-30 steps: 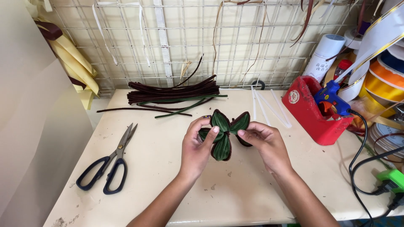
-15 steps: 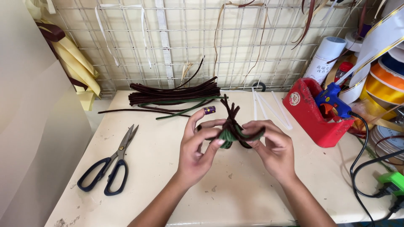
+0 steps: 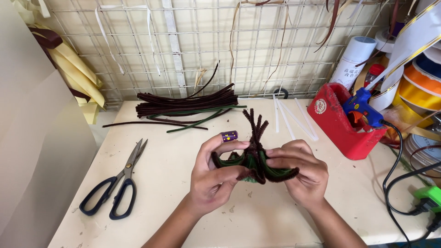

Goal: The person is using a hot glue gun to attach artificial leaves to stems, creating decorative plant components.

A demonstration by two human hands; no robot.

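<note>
While a cream table (image 3: 285, 220) is backed by a wire grid (image 3: 206, 41), a red holder (image 3: 342, 124) with a blue glue gun (image 3: 360, 108) is seen at its right, a pile of dark pipe cleaners (image 3: 186, 103) at the rear and black-handled scissors (image 3: 115, 188) at the left. A brown and green pipe-cleaner piece (image 3: 255, 160) is held just above the table's middle, grasped by the left hand (image 3: 213, 177) and the right hand (image 3: 301, 172)
</note>
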